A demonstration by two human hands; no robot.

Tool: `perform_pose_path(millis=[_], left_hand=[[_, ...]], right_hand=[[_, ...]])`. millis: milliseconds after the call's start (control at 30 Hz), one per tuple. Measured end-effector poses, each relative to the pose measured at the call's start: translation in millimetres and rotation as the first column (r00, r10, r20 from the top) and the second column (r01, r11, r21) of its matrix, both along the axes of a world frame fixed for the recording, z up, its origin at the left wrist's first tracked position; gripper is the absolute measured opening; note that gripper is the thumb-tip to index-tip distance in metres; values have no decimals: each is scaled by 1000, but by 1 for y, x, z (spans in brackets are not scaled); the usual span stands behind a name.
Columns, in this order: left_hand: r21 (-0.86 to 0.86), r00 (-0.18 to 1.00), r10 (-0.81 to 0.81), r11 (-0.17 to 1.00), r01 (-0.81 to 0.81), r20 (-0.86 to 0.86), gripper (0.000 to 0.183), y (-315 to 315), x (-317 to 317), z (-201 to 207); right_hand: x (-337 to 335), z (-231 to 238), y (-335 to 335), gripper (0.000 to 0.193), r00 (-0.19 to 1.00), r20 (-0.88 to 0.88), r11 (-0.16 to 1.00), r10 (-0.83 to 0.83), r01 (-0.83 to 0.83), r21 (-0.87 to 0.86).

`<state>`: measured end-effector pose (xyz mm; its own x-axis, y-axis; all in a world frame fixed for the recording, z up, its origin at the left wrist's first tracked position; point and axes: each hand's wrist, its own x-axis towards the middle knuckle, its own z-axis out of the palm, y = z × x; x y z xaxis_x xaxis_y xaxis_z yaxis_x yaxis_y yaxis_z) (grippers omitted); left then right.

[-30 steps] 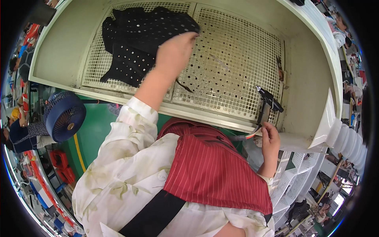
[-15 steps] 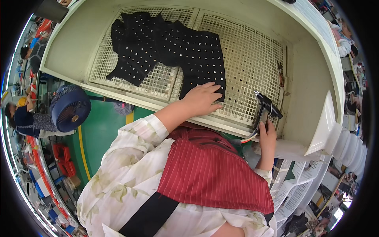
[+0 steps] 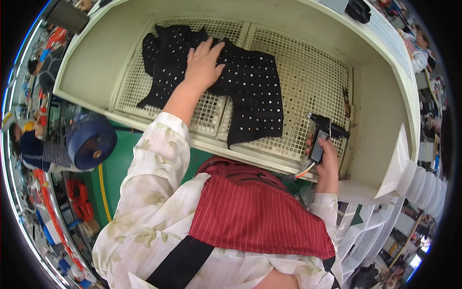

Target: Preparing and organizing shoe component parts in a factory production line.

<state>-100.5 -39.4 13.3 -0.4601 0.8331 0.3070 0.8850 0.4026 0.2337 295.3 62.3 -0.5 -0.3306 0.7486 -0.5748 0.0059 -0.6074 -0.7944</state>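
Observation:
A piece of black fabric (image 3: 255, 91) dotted with shiny studs lies across the grid bottom (image 3: 308, 77) of a pale, high-walled work tray. My left hand (image 3: 204, 65) rests on the fabric's upper middle, palm down with the fingers spread. At the tray's right side, my right hand (image 3: 327, 151) is wrapped round the grip of a black spray gun (image 3: 323, 130). The gun's metal nozzle points up and left, clear of the fabric. Coloured tubes (image 3: 304, 169) run out from the bottom of its grip.
The tray's rim (image 3: 144, 126) runs between me and the fabric. Pliers-like tools (image 3: 346, 98) lie by the right wall. To the left stand a blue fan (image 3: 91, 142) and a person (image 3: 30, 144). A white ribbed hose (image 3: 428, 185) is at the right.
My left hand has moved up and left, from the fabric's lower right part to its upper middle. My right hand has closed more fully round the spray gun's grip.

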Motion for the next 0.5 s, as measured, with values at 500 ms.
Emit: perform_pose_path(millis=[500], left_hand=[[-85,896,-165,972,218,412,25,13,-42,19]], right_hand=[[-143,94,-9,32,846,528,644,72,-444,623]])
